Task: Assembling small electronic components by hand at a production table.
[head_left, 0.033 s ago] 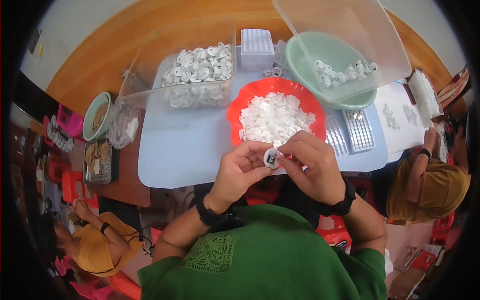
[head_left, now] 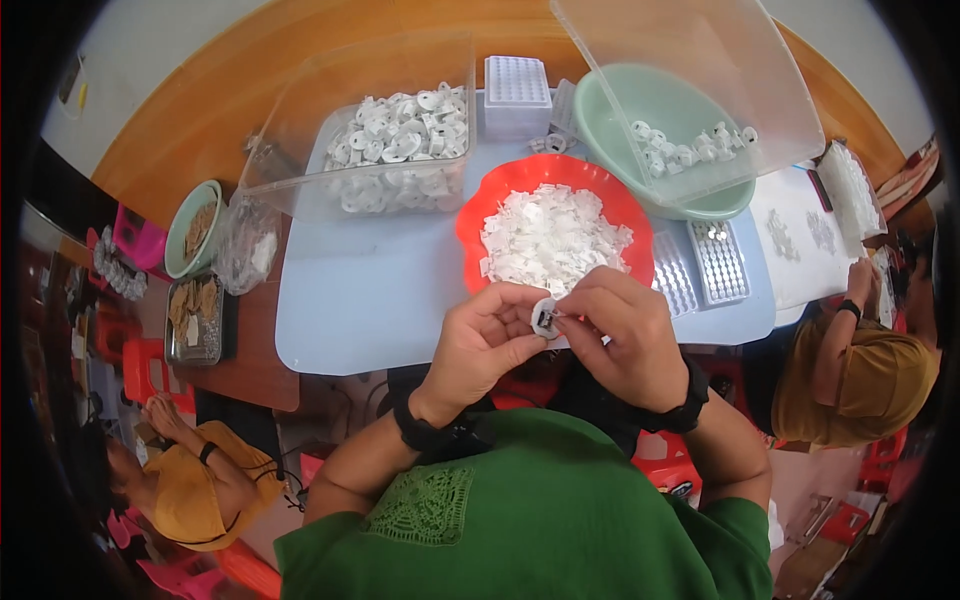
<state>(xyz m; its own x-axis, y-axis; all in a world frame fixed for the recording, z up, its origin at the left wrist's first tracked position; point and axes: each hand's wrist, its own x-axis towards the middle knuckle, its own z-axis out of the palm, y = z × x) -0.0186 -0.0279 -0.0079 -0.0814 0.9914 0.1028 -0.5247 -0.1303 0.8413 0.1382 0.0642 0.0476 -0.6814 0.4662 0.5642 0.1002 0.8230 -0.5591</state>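
My left hand (head_left: 487,342) pinches a small round white plastic part (head_left: 545,318) between thumb and fingers, just in front of my chest. My right hand (head_left: 622,335) touches the same part from the right, its fingertips pressing a tiny piece into it. Right behind both hands stands a red bowl (head_left: 480,215) heaped with small flat white pieces (head_left: 553,238). Both wrists wear black bands.
A clear tub (head_left: 300,150) of round white parts stands at the back left, a green basin (head_left: 600,110) with a few such parts under a clear lid (head_left: 700,70) at the back right. White grid trays (head_left: 718,262) lie right of the bowl. Other people sit at lower left (head_left: 190,490) and at right (head_left: 860,380).
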